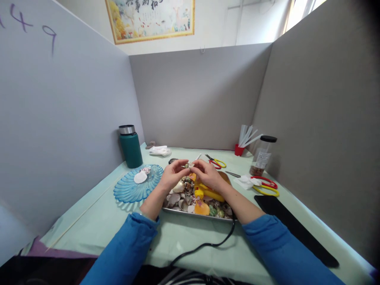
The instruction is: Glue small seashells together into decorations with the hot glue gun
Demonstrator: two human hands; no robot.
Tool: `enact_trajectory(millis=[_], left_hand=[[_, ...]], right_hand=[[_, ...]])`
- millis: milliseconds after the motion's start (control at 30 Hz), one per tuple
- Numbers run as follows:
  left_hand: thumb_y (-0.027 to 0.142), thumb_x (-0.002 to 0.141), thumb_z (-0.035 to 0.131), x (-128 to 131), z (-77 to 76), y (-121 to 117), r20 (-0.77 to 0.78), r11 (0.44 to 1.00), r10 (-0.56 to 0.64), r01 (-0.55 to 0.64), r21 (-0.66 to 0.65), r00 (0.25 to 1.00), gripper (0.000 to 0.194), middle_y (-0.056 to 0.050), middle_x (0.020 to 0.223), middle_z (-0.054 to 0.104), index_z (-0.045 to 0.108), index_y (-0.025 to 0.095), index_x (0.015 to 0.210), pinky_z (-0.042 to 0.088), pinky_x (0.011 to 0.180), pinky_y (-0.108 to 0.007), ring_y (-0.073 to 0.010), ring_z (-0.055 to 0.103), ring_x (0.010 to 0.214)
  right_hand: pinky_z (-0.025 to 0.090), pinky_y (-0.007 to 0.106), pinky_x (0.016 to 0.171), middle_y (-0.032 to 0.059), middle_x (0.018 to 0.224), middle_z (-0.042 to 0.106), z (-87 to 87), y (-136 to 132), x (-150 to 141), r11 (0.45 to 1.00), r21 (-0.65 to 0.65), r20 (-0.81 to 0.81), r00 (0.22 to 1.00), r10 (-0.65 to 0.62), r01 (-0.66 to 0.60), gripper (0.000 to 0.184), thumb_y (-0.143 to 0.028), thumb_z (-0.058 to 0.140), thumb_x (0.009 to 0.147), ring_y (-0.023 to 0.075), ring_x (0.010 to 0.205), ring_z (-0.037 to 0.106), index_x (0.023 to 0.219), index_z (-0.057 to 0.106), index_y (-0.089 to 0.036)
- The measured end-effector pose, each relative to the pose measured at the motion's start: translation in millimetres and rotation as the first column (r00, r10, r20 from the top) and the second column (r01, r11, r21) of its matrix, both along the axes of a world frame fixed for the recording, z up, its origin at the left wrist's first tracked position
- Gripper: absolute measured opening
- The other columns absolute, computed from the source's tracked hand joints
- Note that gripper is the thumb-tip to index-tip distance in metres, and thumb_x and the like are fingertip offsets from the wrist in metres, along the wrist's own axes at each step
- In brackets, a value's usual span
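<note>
Both of my hands meet above a metal tray (190,211) full of seashells. My left hand (173,173) is closed, thumb and fingers pinching a small greenish-white shell piece (188,165). The fingertips of my right hand (210,176) are closed on the same piece from the other side; whether it is one shell or two joined cannot be made out. Under my right hand, a yellow glue gun (212,194) lies on the shells, its black cord (204,245) trailing over the tray's front edge. An orange scallop shell (202,208) rests near the front of the tray.
At left, a blue scalloped glass plate (126,190) holds a white shell (140,177), with a green bottle (130,148) behind it. Scissors (264,186) lie at right beside a black-lidded jar (261,158) and a black strip (293,229). A red cup (239,150) holds glue sticks.
</note>
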State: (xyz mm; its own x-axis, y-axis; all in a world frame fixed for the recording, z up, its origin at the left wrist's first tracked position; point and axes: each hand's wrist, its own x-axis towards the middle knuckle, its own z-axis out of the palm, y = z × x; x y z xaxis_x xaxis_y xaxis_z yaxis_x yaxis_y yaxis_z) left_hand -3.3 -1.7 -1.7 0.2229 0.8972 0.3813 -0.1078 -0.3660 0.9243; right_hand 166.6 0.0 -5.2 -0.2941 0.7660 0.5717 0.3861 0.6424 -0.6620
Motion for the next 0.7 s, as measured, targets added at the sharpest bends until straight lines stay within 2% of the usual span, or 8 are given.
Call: enact_trajectory(millis=[100, 267, 400, 567, 700], left_hand=[[0.029, 0.064, 0.074, -0.6, -1.8, 2.6, 0.004, 1.0, 0.008, -0.008, -0.001, 1.0, 0.043, -0.005, 0.081, 0.067, 0.06, 0.012, 0.101, 0.051, 0.075, -0.031, -0.016, 0.064, 0.075], [0.03, 0.063, 0.075, -1.8, -2.1, 5.1, 0.002, 0.998, 0.058, -0.058, 0.032, 0.998, 0.041, -0.003, 0.075, 0.065, 0.06, 0.012, 0.097, 0.05, 0.068, -0.026, -0.0135, 0.062, 0.069], [0.031, 0.063, 0.075, -2.7, -2.0, 6.0, 0.0, 0.997, 0.079, -0.079, 0.02, 0.997, 0.041, -0.001, 0.069, 0.064, 0.06, 0.012, 0.096, 0.05, 0.061, -0.025, -0.0115, 0.06, 0.06], [0.029, 0.061, 0.075, -2.1, -1.2, 4.2, -0.022, 0.997, 0.075, -0.075, -0.027, 0.997, 0.044, -0.002, 0.072, 0.067, 0.062, 0.012, 0.099, 0.051, 0.067, -0.028, -0.0136, 0.062, 0.063], [0.028, 0.061, 0.075, -1.6, -1.1, 2.5, -0.054, 0.998, 0.057, -0.058, -0.023, 0.997, 0.044, -0.003, 0.075, 0.068, 0.064, 0.012, 0.101, 0.051, 0.07, -0.029, -0.0144, 0.063, 0.067]], right_hand=[[0.037, 0.023, 0.055, -0.0018, 0.07, 0.058, 0.9, -1.1, -0.1, 1.0, 0.001, 0.01, 1.0, -0.009, 0.009, 0.016, -0.035, 0.049, 0.087, 0.0119, 0.059, 0.052, 0.089, 0.055, -0.02], [0.038, 0.023, 0.057, -0.0005, 0.071, 0.059, 3.4, -3.3, 1.0, 0.998, 0.058, 0.115, 0.993, -0.038, 0.032, 0.022, -0.038, 0.047, 0.088, 0.0124, 0.062, 0.052, 0.086, 0.057, -0.019], [0.04, 0.024, 0.061, 0.0021, 0.081, 0.062, 3.7, -2.2, 1.1, 0.985, 0.153, 0.065, 0.993, -0.095, 0.084, 0.018, -0.033, 0.052, 0.085, 0.0132, 0.066, 0.054, 0.093, 0.058, -0.019], [0.042, 0.027, 0.066, 0.005, 0.084, 0.062, 5.4, -3.2, 0.1, 0.949, 0.304, 0.008, 0.996, -0.085, 0.078, 0.012, -0.024, 0.049, 0.086, 0.0155, 0.071, 0.055, 0.087, 0.061, -0.019], [0.043, 0.028, 0.068, 0.0057, 0.083, 0.061, 5.8, -5.0, -0.5, 0.936, 0.345, 0.021, 0.996, -0.087, 0.075, 0.012, -0.022, 0.049, 0.086, 0.0172, 0.074, 0.055, 0.088, 0.061, -0.02]])
